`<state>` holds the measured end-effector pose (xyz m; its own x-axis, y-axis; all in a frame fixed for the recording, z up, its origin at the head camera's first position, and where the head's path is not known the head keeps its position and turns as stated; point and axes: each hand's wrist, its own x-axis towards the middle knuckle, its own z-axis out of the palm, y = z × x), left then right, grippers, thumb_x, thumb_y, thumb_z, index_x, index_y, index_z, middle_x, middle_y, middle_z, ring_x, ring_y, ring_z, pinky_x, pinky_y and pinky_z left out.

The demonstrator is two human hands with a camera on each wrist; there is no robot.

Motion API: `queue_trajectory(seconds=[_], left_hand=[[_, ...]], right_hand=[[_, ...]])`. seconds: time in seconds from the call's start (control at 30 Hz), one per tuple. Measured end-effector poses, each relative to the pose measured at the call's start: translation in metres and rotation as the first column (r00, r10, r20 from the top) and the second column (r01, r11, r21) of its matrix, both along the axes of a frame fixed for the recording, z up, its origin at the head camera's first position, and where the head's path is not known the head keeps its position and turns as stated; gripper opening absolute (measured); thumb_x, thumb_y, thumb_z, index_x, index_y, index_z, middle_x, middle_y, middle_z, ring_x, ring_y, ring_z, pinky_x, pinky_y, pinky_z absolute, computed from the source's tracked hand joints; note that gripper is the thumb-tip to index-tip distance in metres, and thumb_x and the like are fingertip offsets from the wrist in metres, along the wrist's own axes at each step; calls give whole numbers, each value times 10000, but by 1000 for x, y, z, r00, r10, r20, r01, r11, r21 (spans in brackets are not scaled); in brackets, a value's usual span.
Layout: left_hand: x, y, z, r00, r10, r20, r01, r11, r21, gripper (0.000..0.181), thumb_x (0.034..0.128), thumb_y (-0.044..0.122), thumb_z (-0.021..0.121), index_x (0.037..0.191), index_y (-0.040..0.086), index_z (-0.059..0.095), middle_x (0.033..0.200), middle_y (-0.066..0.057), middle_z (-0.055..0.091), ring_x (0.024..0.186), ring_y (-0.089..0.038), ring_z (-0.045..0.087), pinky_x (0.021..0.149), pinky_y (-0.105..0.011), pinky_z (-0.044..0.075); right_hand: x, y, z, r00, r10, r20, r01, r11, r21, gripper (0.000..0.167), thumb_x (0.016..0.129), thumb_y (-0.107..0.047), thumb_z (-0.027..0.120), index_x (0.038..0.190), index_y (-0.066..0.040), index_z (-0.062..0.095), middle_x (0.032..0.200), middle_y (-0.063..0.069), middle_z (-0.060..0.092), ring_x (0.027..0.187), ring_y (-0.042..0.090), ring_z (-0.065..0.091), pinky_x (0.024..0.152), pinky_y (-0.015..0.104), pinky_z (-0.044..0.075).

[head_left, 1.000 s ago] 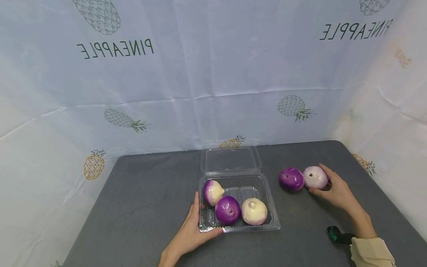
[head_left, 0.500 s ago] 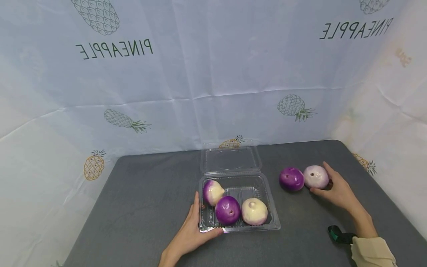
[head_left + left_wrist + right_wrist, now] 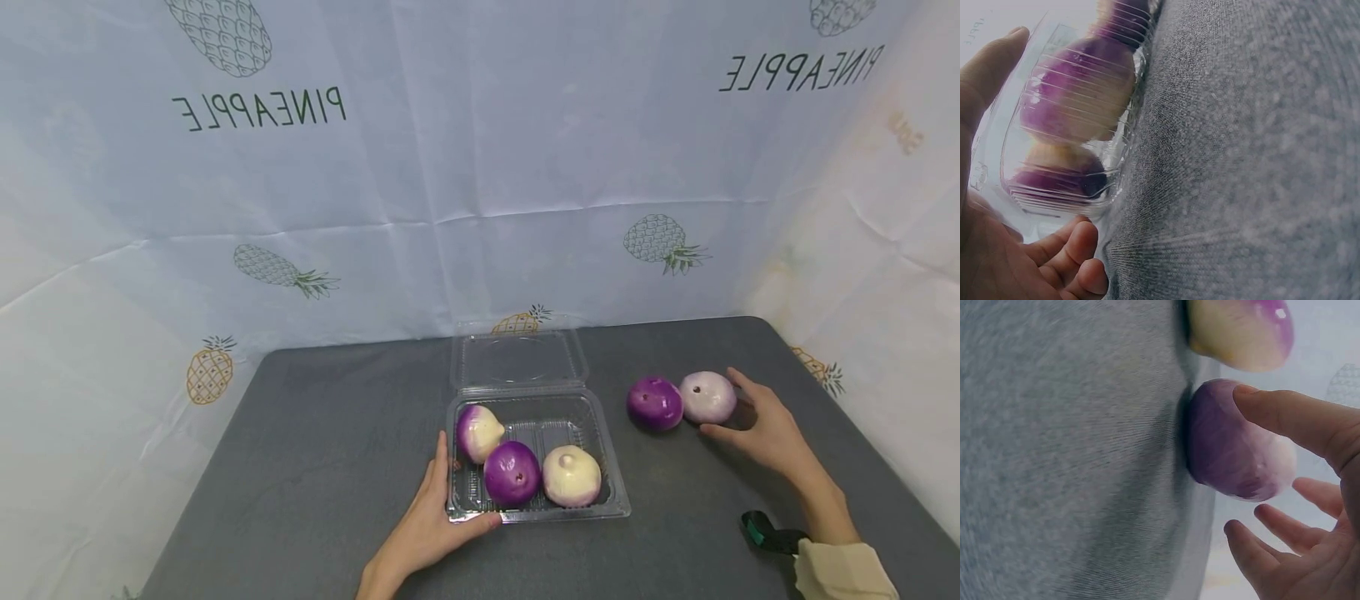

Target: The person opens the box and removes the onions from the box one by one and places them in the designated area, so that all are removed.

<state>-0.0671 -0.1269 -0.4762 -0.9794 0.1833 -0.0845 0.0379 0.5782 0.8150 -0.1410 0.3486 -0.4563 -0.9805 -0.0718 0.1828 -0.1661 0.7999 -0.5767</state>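
A clear plastic box [image 3: 615, 492] holds three onions: a purple-and-white one [image 3: 480, 433], a purple one [image 3: 512, 473] and a whitish one [image 3: 572, 476]. My left hand [image 3: 423, 525] rests against its left side and front left corner, thumb along the front rim; the left wrist view shows the hand [image 3: 1029, 250] beside the clear wall. On the table at the right, a pale onion [image 3: 708, 397] touches a purple onion [image 3: 656, 403]. Around the pale onion's right side is my right hand [image 3: 772, 433], fingers spread; in the right wrist view its fingers stand apart from the onion [image 3: 1235, 444].
The box's transparent lid [image 3: 520, 360] lies folded back behind it. A black strap with a green patch [image 3: 772, 533] is by the right wrist. The grey table [image 3: 337, 450] meets a pineapple-print cloth [image 3: 480, 158] at the back.
My right hand has shifted slightly to the right, widening the gap to the pale onion, which has hardly moved. My left hand and the box have stayed in place.
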Motion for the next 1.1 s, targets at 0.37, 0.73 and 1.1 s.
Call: queue_trajectory(seconds=[0.37,0.73,1.1], left_hand=[[0,-1,0,1000,2,-8,-2,1000,0,1360,729,529,877,1646,56,-9,1473,-158,483,1389,-324,473,1141,-597,374],[0,0,0,1000,0,-5,1,1000,4,1357,732,530,875,1648,64,-12,1464,-146,485,1371,-307,482,1132,-597,382],[0,0,0,1000,-4,-2,4,1000,-3,1356,735,537,871,1648,67,-14,1467,-155,481,1377,-317,476,1133,-599,380]], right_hand=[[7,-9,16,998,5,-64,-7,1000,-28,995,769,-131,894,1554,71,317,1397,441,395,1158,651,495,964,477,555],[10,-28,22,987,50,-151,-69,989,-128,883,770,-52,876,1526,9,425,1418,346,440,1204,499,433,914,-96,230],[13,-51,29,965,119,-235,-162,971,-174,835,741,1,879,1484,-8,497,1408,305,484,1226,-294,263,952,-78,271]])
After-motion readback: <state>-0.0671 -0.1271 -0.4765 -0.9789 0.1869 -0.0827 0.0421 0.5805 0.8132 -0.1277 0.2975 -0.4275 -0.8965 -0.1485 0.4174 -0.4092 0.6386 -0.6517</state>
